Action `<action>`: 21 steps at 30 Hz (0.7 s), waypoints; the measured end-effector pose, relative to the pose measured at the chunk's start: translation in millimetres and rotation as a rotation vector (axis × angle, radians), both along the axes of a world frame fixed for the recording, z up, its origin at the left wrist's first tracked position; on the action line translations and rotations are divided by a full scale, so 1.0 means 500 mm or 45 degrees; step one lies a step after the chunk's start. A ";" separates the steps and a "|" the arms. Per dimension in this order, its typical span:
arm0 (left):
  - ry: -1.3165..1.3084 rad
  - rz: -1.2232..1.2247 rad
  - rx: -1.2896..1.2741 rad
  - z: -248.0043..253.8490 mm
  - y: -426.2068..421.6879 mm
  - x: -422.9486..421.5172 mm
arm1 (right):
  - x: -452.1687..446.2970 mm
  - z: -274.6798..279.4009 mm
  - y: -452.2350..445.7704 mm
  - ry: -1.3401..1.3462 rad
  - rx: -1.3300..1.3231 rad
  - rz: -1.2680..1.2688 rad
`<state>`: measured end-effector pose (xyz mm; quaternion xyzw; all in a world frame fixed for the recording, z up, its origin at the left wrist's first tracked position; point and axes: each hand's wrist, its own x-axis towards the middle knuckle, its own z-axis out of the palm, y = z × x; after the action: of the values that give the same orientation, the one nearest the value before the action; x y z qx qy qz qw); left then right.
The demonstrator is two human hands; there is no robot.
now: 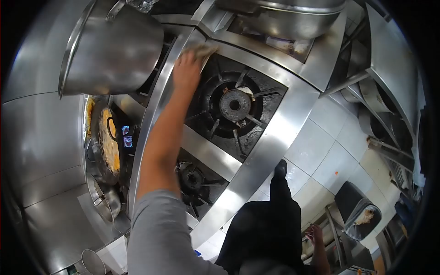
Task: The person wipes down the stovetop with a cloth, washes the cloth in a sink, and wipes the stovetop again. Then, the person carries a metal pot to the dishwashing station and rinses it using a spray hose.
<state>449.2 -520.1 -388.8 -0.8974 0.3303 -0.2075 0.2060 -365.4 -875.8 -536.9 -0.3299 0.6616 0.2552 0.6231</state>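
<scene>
My left hand presses a greyish-brown cloth against the steel frame of the stove, at the far corner of a burner. Its fingers are closed over the cloth, and my arm reaches across the stove top. Beside that hand lies the black burner grate with its round burner head and food bits around it. Low at my side hangs my right hand, away from the stove. Its fingers are loosely bent and apart, with nothing visible in them.
A large steel pot stands left of my arm, a wide pan with orange-edged food below it. Another big pot is at the top. A second burner lies nearer. Shelves and a lined bin are right.
</scene>
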 end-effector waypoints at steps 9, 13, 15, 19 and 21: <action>0.023 0.109 -0.100 0.037 0.204 -0.214 | -0.089 0.021 0.058 0.162 0.077 -0.085; 0.177 -0.025 0.004 0.042 -0.027 0.009 | -0.050 -0.025 0.045 0.013 0.169 0.014; 0.118 0.037 0.379 0.039 -0.034 0.026 | 0.010 -0.003 0.033 -0.095 0.015 -0.114; 0.130 -0.072 0.382 0.050 0.177 -0.162 | -0.030 -0.005 0.011 -0.208 0.068 -0.179; 0.209 -0.047 0.341 0.036 0.352 -0.295 | -0.074 -0.005 0.024 -0.181 0.077 -0.157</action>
<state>301.5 -344.1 -370.9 -0.8697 0.3872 -0.0914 0.2922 -402.3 -864.0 -539.2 -0.2869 0.6267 0.2123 0.6927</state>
